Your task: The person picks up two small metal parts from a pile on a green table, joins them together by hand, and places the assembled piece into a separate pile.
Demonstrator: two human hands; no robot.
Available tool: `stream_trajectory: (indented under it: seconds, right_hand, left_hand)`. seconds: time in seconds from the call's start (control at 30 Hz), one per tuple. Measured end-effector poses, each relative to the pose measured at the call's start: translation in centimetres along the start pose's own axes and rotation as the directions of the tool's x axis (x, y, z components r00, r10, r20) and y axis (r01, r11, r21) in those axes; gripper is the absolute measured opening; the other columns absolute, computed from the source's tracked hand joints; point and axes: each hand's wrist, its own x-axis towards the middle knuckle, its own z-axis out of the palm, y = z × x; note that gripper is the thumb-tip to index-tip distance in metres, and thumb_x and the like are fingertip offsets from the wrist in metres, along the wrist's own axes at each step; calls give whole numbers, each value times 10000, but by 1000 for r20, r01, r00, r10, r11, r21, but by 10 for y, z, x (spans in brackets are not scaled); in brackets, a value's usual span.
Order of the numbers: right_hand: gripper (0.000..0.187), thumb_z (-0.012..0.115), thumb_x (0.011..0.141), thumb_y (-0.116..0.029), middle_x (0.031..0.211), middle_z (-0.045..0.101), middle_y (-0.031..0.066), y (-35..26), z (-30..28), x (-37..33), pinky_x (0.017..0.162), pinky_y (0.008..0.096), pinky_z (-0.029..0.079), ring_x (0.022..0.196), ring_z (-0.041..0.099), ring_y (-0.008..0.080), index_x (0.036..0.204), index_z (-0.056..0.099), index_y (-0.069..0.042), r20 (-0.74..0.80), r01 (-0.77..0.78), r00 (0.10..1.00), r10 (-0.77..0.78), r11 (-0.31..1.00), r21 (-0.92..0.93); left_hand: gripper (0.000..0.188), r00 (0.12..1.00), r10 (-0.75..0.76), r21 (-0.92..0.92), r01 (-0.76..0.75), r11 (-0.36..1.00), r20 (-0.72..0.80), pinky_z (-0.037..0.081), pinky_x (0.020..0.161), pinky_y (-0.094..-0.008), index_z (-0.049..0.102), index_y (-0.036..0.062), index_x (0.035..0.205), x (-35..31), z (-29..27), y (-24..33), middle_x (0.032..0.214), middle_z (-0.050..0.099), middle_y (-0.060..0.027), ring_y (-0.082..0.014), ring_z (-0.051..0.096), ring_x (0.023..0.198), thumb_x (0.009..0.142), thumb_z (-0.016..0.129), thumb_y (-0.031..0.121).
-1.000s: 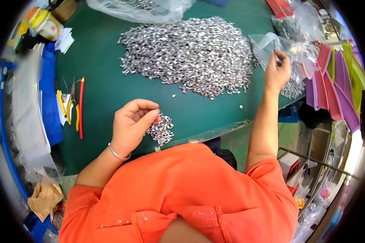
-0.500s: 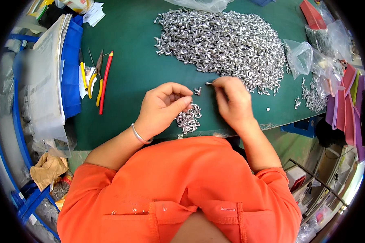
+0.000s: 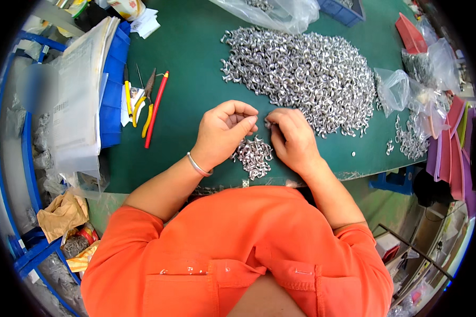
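My left hand (image 3: 219,129) is closed in a pinch above the near edge of a green table; whatever it may hold is hidden by the fingers. Close to its right, my right hand (image 3: 296,141) grips a small curved silver metal piece (image 3: 268,124) between thumb and fingers, mostly covered. The fingertips of both hands face each other with a narrow gap. Just below them lies a small heap of curved metal pieces (image 3: 255,157). A much larger pile of the same pieces (image 3: 307,74) spreads beyond my right hand.
Left on the table are yellow-handled pliers (image 3: 148,100), a red pen-like stick (image 3: 157,109) and a blue bin (image 3: 115,87) with papers. A clear plastic bag (image 3: 280,13) and a blue tray (image 3: 344,11) lie at the back. More bags and metal rings (image 3: 411,138) sit right.
My right hand has moved left and slightly nearer, bringing its metal piece close to the left hand's fingertips. The whole view has shifted a little.
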Motion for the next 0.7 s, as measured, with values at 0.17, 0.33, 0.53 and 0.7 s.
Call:
stream_trajectory:
  seconds: [0.17,0.33,0.53,0.7]
  right_hand:
    - [232,625,729,-24,969,603,117,-2,0,-5,723,402,466,840,571,309,960,633,-35,30,48,999,-45,993,-109]
    - [233,634,722,-21,938,599,115,-5,13,1,714,402,465,819,565,304,954,641,-37,-11,42,999,-45,983,-179]
    - [177,643,766,-27,897,598,100,-6,10,0,710,407,458,807,555,301,941,645,-56,-47,49,997,-59,980,-193]
    - [108,655,789,-52,886,587,130,-5,13,-4,712,419,457,804,552,329,887,609,-44,-110,12,993,-46,958,-286]
  left_hand:
    - [101,992,121,49,-120,992,-22,532,683,-240,609,-21,987,2,0,-15,873,644,-48,-110,640,764,887,602,-9]
    - [64,967,249,229,-229,946,-61,532,664,-227,624,-9,942,3,-11,-27,863,633,-38,-95,643,746,878,621,-2]
    - [67,964,261,258,-243,935,-38,538,673,-221,636,-31,932,1,-6,-15,900,597,-38,-105,661,776,877,626,6]
    - [122,907,421,425,-373,824,-21,526,668,-242,675,27,948,1,-6,-20,898,654,-58,-113,654,765,837,666,77]
